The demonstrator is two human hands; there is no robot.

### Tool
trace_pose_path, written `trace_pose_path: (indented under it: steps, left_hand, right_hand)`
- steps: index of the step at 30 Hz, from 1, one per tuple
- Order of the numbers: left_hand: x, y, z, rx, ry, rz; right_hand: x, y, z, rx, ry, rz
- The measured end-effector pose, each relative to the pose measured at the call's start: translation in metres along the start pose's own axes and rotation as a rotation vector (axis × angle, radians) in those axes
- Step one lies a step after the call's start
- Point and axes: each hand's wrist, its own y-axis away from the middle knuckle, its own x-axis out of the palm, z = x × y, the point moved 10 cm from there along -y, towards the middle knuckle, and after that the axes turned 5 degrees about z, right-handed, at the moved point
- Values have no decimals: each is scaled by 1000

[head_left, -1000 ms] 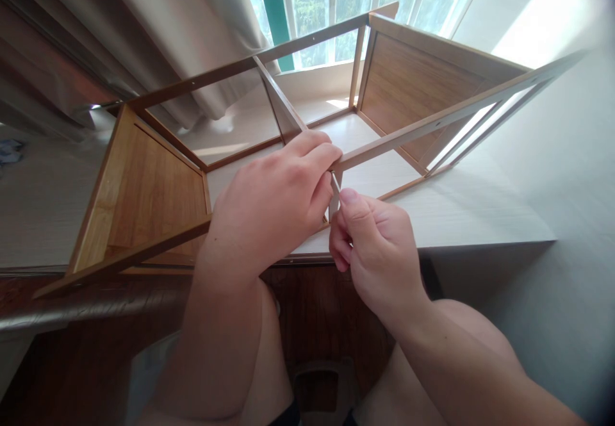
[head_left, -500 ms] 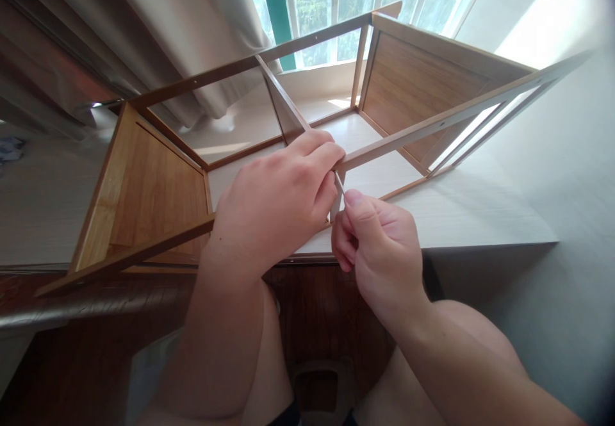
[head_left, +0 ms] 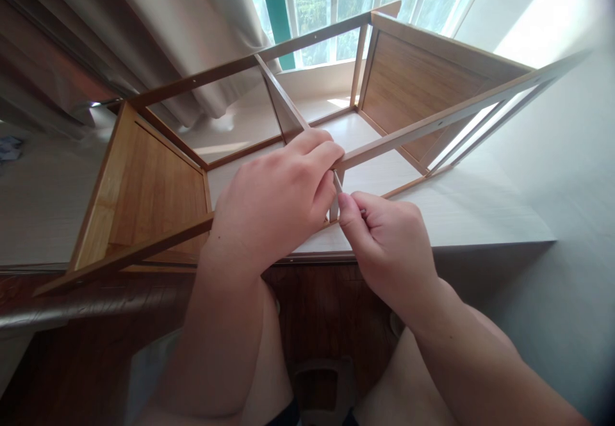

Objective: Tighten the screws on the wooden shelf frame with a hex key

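A brown wooden rack frame (head_left: 394,138) lies across a pale ledge, with slatted rails and solid end panels. My left hand (head_left: 278,189) is closed over its near rail, where a middle crosspiece (head_left: 287,99) meets it. Just right of those fingers, a thin metal shaft, apparently a hex key (head_left: 337,181), reaches up to the underside of the rail joint. My right hand (head_left: 389,240) is closed around the lower end of this tool, thumb pressed along it. The tool's tip and most of its gripped part are hidden.
The pale ledge (head_left: 490,214) ends at a front edge above a dark wooden floor (head_left: 321,304). Beige curtains (head_left: 182,22) hang at the back left, beside a barred window (head_left: 355,3). A white wall (head_left: 576,176) stands right. Below, between my legs, is a stool-like object (head_left: 346,375).
My right hand has turned around the tool, its fingers now tucked under and the knuckles facing more upward. The left hand and the frame have hardly moved.
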Motion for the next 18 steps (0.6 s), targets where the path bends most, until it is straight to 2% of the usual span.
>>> trace_pose_path:
  steps: [3,6,13,18]
  left_hand:
    - [0,0,-1,4,1,0]
    - [1,0,-1,6,4,2]
    - [1,0,0,9,9,-3]
    - [1,0,0,5,14,0]
  right_hand:
    - [0,-1,3,-21,77,-5]
    - [0,-1,5,-19,28,2]
    - [6,1,-6,90,-352,13]
    - [18,5,-17,198,-639,27]
